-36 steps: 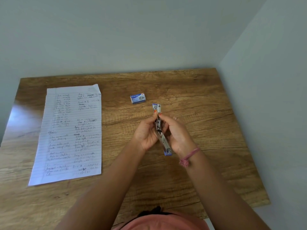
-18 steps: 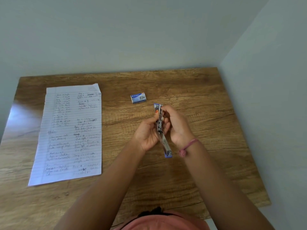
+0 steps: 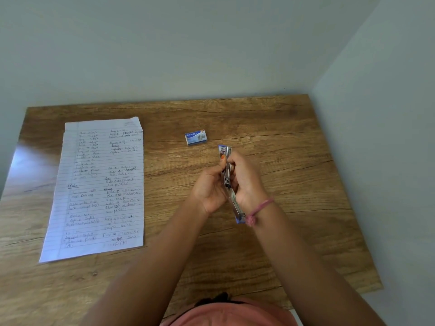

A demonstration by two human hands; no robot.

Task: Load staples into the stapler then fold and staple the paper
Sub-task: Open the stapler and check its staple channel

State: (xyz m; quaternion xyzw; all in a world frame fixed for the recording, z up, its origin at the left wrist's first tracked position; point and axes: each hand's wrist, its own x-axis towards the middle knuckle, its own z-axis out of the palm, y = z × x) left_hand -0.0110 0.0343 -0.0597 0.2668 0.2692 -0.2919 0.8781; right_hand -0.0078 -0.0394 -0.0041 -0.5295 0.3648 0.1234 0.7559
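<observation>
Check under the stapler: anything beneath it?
The stapler is held by the left hand and right hand over the bare wooden table. The spot directly beneath is covered by the hands.

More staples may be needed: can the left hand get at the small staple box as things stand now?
Probably not at once: the left hand is closed on the stapler together with the right hand. The table between it and the staple box looks bare.

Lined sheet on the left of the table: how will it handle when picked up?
The paper sheet is probably floppy: single and thin, far corner already curling. Likely very light. It lies flat on the table, so lifting an edge may be fiddly.
</observation>
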